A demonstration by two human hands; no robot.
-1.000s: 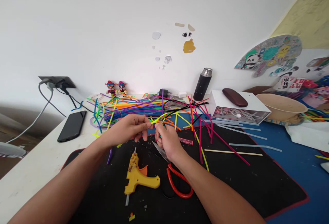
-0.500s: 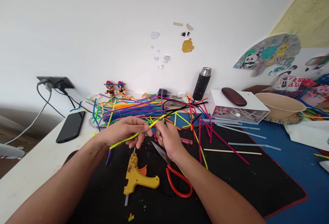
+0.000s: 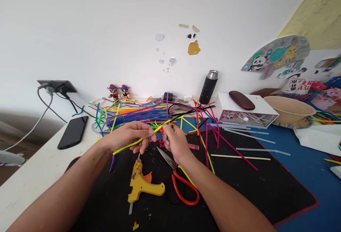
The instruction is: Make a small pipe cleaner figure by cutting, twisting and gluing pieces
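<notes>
Since a second ago, the yellow pipe cleaner (image 3: pixel 126 146) has emerged along the left wrist (image 3: pixel 106 144); the left hand (image 3: pixel 135 135) pinches it between fingers, near the glue gun (image 3: pixel 142 184). Rightward, it reaches the right hand (image 3: pixel 176 142), fingers curled round a green-handled tool (image 3: pixel 173 129) (mostly hidden), near scissors (image 3: pixel 173 166).

The left forearm (image 3: pixel 64 185) was stretched in from eight o'clock, the right forearm (image 3: pixel 218 193) from five o'clock, both bare. The left hand (image 3: pixel 134 135) was held with its back upward, thumb and forefinger pinched together and aimed toward three o'clock, the remaining fingers (image 3: pixel 143 146) loosely curled beneath. The right hand (image 3: pixel 174 143) was closed into a fist, its thumb (image 3: pixel 167 130) laid along the top toward eleven o'clock. The two hands were held near each other.
</notes>
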